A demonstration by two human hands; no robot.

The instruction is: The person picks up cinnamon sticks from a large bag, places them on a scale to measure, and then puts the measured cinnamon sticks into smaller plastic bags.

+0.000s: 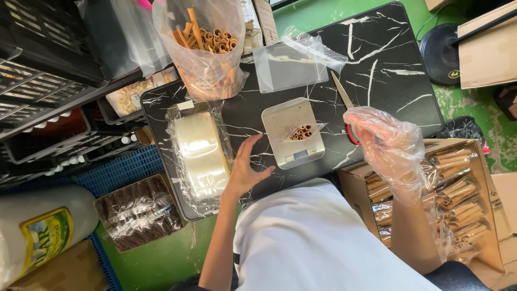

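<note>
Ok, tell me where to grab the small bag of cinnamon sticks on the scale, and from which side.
Pinch the cinnamon bag at its right, flattened clear end, coming in from the right with the gloved right hand. The sticks bunch toward the left on the scale, so that loose plastic tail probably offers the easiest pinch.

We are looking at a tall clear bag of cinnamon sticks (207,48) standing open at the far left of the tabletop (388,64). Just right of it, an empty clear pouch (291,64) is lying flat. Nearer us, a stack of clear bags (200,153) is sitting in its own wrapper. The scale's small dark screen (300,155) is showing at its near edge, beside a packet of cinnamon (300,132) resting on its pan. At right, a brown cardboard box (353,180) is holding filled packets (458,199). Bottom left, we are seeing a white jug's yellow-green label (46,234) and a brown wrapped bundle (140,213).
</note>
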